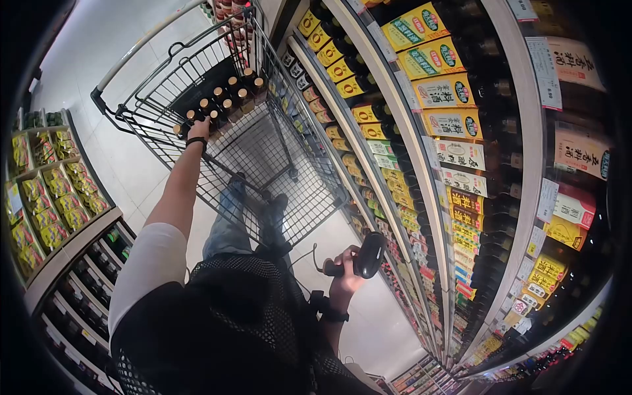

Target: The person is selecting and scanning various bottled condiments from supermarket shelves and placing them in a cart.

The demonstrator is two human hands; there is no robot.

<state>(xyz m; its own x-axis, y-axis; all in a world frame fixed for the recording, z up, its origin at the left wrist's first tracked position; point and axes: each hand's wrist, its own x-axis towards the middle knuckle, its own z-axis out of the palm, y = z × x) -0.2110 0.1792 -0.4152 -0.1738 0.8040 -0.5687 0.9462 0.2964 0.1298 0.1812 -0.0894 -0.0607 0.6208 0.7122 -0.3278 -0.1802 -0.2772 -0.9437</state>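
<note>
Several dark bottles (232, 99) with tan caps stand together at one end of the metal shopping cart (309, 178). My left hand (199, 130) reaches over the cart's side, its fingers closed at the top of a bottle (214, 117) in the nearest part of the group. The fingertips are small here and partly hidden among the caps. My right hand (347, 280) is wrapped around the handle of a black handheld device (370, 255) with a rounded head. It is held up beside my body, apart from the cart and the shelves. Both wrists wear black bands.
Tall shelves (421, 131) on the right carry rows of dark bottles with yellow, white and red labels. On the left, a low display (49, 191) holds yellow-green packets, with a darker rack (79, 296) below. Pale floor tiles (148, 72) lie around the cart.
</note>
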